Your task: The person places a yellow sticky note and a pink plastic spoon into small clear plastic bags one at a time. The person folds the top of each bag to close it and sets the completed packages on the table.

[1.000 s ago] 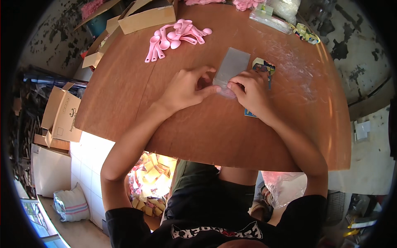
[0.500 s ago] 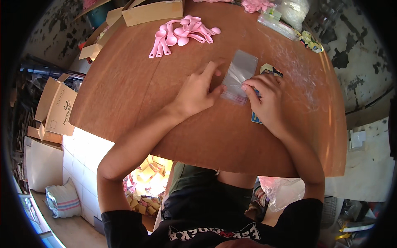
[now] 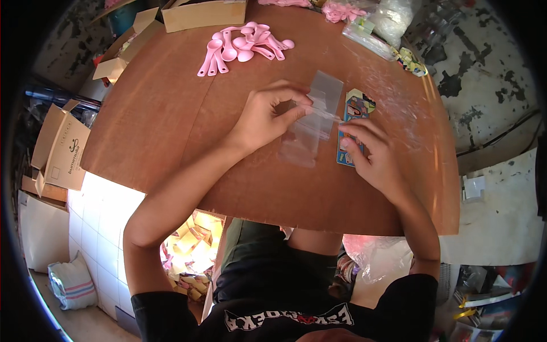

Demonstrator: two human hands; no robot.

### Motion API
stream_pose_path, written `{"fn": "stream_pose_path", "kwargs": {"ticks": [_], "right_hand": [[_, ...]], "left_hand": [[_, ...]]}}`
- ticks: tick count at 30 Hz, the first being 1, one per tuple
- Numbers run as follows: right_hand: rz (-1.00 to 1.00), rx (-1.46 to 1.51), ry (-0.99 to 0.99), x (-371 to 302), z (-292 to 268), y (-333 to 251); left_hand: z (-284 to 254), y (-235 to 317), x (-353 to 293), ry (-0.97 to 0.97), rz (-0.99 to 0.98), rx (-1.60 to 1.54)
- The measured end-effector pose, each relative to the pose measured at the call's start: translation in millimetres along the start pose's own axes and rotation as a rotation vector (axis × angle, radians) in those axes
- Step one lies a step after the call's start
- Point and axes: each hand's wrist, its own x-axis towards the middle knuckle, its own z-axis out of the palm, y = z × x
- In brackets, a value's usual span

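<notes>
My left hand (image 3: 272, 114) pinches a clear plastic bag (image 3: 300, 149) by its upper edge, thumb against fingers. The bag hangs above the table, spread between my two hands. At its other edge, my right hand (image 3: 370, 149) has its thumb and fingers drawn together on the thin film. Behind the lifted bag lies a stack of clear plastic bags (image 3: 329, 85). Colourful printed cards (image 3: 356, 105), blue and yellow, lie just beyond my right fingertips, partly covered by them.
A heap of pink plastic spoons (image 3: 242, 43) lies on the brown table (image 3: 154, 125) at the far side. Cardboard boxes (image 3: 205, 16) stand along the back and left. Plastic packs (image 3: 367, 40) and a bulging clear bag (image 3: 393, 20) sit at the far right.
One bag has come up off the stack and now stretches between my hands. My left hand has closed on it; before, its fingers were spread beside the stack. The view has shifted slightly.
</notes>
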Motion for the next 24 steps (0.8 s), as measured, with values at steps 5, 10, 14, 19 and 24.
{"fn": "stream_pose_path", "kwargs": {"ticks": [5,10,14,19,24], "right_hand": [[-0.297,-0.083,-0.147,-6,15,-13],[-0.300,-0.279,-0.167,5,43,-3],[-0.305,-0.353,-0.161,0,45,15],[-0.106,-0.377,-0.212,-33,-11,-10],[-0.057,-0.554,-0.369,-102,-35,-30]], "left_hand": [[2,1,3,0.023,0.058,0.038],[-12,28,8,0.138,0.124,0.143],[-37,66,-9,0.318,0.093,-0.172],[-53,129,-72,0.206,0.133,-0.552],[-45,138,-96,0.238,0.054,-0.550]]}}
